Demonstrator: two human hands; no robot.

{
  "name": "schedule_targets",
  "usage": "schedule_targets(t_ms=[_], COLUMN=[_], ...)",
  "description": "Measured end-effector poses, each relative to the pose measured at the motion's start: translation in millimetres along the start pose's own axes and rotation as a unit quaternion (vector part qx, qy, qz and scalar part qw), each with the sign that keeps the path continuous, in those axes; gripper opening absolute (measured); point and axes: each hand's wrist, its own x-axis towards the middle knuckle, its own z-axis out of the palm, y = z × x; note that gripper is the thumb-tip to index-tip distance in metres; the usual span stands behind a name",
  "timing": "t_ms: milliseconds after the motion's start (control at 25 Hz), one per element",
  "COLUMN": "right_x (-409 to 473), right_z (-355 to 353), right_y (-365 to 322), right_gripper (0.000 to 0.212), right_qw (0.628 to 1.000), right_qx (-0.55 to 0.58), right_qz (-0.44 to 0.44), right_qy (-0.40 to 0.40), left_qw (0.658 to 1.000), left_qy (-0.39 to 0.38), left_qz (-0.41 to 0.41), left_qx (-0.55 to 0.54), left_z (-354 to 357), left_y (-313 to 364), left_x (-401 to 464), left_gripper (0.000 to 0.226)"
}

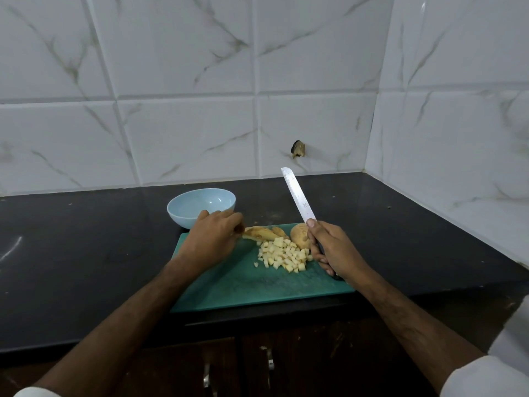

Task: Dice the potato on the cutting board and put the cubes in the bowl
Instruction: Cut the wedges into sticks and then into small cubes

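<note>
On the green plastic cutting board (229, 287), the left hand (210, 242) pinches a brown potato slice (262, 234) just before the pale blue bowl (200, 207), pale potato cubes (286, 256) heaped between it and the right hand (333, 249), which grips a steel knife (297, 196) blade-up beside the uncut potato half (299, 234).

even, soft light | faint shadows | edges bowed | slight overall blur
</note>
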Motion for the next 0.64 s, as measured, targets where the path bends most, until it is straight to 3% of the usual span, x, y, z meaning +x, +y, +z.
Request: schedule_targets(t_ms=[200,320,480,640], right_x=[1,0,-2,-4], right_z=[1,1,3,6], right_y=[1,0,-2,-16], right_gripper=[0.041,0.041,0.042,0.043], right_qw=[1.0,1.0,0.999,0.99], right_qx=[-0.007,-0.012,-0.036,-0.135], right_qz=[0.0,-0.001,0.005,0.02], right_qy=[-0.003,-0.002,-0.002,-0.023], left_qw=[0.999,0.99,0.984,0.981], left_qy=[0.015,-0.038,-0.079,-0.075], left_qz=[-0.011,0.03,0.045,0.017], left_qx=[-0.034,-0.133,-0.155,-0.175], left_z=[-16,-20,-19,-16], left_y=[-28,-29,-25,-22], left_x=[-31,-45,-62,-71], left_gripper=[0.014,0.016,0.015,0.017])
